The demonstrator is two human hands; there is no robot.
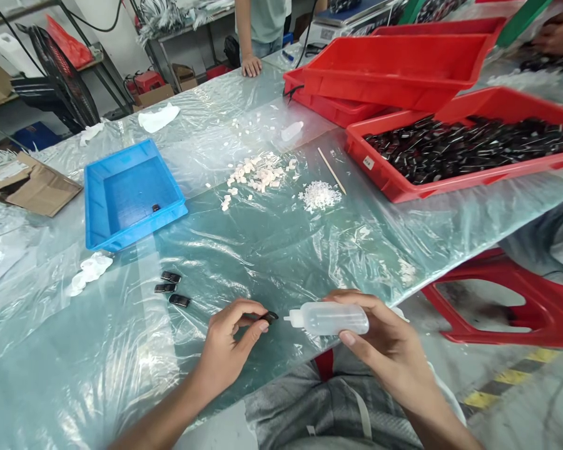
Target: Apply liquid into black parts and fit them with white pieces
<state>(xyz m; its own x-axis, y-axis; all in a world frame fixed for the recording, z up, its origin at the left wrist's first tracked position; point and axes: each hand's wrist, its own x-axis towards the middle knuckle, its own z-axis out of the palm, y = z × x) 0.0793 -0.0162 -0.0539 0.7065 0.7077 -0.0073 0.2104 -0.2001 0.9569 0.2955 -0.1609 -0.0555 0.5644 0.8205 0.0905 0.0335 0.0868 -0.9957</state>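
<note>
Between thumb and fingers, my left hand (232,340) pinches a small black plastic part (271,317) near the table's front edge. My right hand (385,340) grips a clear squeeze bottle (335,318) lying sideways, its narrow white nozzle pointing left at the black part. A short gap separates nozzle and part. To the left, three similar black pieces (166,288) lie on the plastic-covered table (244,262). Farther back are a heap of cream-coloured small pieces (260,172), a pile of tiny white bits (319,195) and a thin wooden stick (331,170).
A blue tray (115,237) with one small dark piece stands at left. Red trays (403,192), one full of black parts, fill the right. White crumpled tissue (92,269) and a cardboard box (47,187) lie leftward. Another person's hand (251,65) rests on the far edge.
</note>
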